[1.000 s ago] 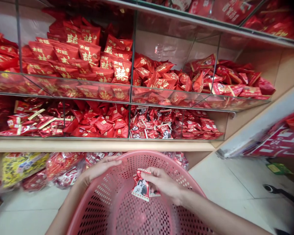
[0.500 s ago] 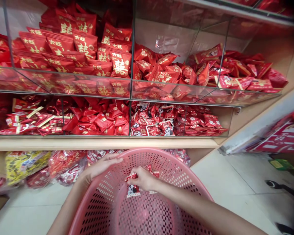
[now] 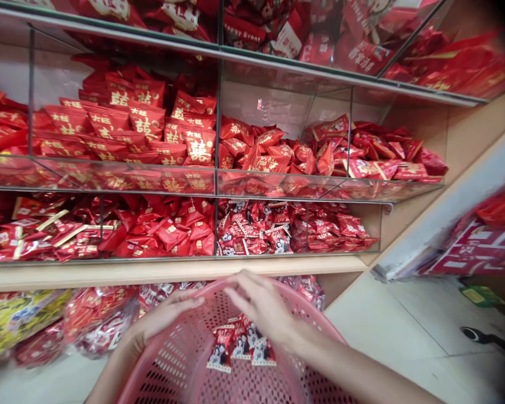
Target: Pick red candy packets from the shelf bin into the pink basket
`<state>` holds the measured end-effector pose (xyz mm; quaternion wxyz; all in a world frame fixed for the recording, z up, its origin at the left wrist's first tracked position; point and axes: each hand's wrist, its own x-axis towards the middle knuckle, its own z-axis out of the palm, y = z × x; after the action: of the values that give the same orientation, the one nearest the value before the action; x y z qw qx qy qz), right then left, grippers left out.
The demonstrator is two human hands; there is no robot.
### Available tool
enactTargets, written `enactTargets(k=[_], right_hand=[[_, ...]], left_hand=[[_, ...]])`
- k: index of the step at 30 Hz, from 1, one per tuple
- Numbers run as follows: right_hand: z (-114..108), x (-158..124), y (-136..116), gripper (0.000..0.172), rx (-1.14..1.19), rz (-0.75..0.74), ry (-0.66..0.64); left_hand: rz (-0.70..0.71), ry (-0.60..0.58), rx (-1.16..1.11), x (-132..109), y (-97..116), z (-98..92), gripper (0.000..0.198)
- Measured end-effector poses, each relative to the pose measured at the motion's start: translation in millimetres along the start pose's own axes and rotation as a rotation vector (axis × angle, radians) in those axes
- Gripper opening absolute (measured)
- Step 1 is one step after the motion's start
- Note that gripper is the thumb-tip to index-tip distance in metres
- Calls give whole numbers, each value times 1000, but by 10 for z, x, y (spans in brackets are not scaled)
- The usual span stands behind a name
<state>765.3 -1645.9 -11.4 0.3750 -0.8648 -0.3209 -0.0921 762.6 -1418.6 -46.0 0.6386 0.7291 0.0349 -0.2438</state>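
A pink perforated plastic basket [image 3: 180,359] fills the bottom centre. My left hand [image 3: 164,315] rests on its far rim, fingers curled over the edge. Over the far part of the basket is my right hand [image 3: 263,306], its fingers spread and empty. Several small red and white sweet packets [image 3: 239,345] with a printed picture lie just below it inside the basket. Straight ahead, a glass shelf bin [image 3: 294,230] holds many packets of the same kind.
Glass-fronted shelves hold heaps of red wrapped sweets in divided bins [image 3: 122,134]. Clear bags of red and yellow sweets [image 3: 46,325] sit under the wooden shelf edge [image 3: 172,272]. White tiled floor [image 3: 408,336] and red boxes [image 3: 483,241] lie to the right.
My right hand held the packets above the basket, then let them go; they now lie in the basket and the hand has lifted open toward the far rim. The view tilted up.
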Motion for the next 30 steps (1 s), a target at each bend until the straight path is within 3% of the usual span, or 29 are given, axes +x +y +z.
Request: enactTargets(k=[3, 5, 9, 15, 23, 30], right_hand=[[-325, 224, 6, 14, -45, 36, 228], [-450, 351, 44, 13, -142, 89, 293], [-477, 497, 110, 14, -289, 199, 236], [-383, 552, 146, 15, -282, 249, 169], [-537, 557, 166, 16, -42, 87, 292], [-725, 445, 235, 27, 497, 262, 350]], left_hand=[[-23, -4, -35, -7, -4, 7, 41], [-27, -2, -35, -3, -25, -1, 40], [-4, -10, -21, 13, -71, -28, 41], [8, -36, -18, 34, -106, -43, 44], [32, -25, 10, 42, -108, -61, 44], [-16, -2, -23, 41, -121, -47, 45]])
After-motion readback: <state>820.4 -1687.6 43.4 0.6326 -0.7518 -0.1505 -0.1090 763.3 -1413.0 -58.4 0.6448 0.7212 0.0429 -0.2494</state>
